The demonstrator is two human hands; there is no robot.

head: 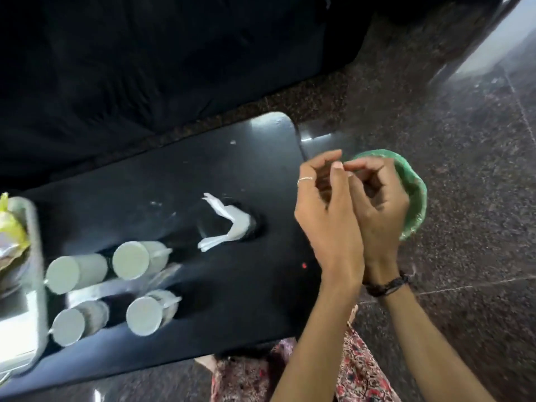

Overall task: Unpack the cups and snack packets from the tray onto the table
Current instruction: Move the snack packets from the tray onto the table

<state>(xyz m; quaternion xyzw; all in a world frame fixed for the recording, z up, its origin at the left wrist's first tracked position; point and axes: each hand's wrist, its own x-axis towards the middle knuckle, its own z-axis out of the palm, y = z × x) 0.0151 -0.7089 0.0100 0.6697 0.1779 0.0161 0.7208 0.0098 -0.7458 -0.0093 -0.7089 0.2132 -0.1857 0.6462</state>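
A person's two bare hands are raised together off the right end of a glossy black table [162, 181], over a dark speckled stone floor [464, 198]. The left hand [324, 204], wearing a thin ring, has its fingers curled, the fingertips meeting those of the right hand [380, 204], which wears a dark wristband. The right hand grips a green plastic packet [414, 192] that bulges behind its palm; whether the left hand also pinches it cannot be told. On the table, four pale cups [130, 285] stand upside down in a two-by-two cluster near the left, a clear wrapper [127, 284] lying between them. A crumpled white paper piece [229, 221] lies mid-table. At the far left edge sits a grey tray [34, 256] holding yellow snack packets [11, 227]. A dark sofa [145, 68] runs behind the table. Patterned red-and-white fabric [356, 369] shows below the arms.
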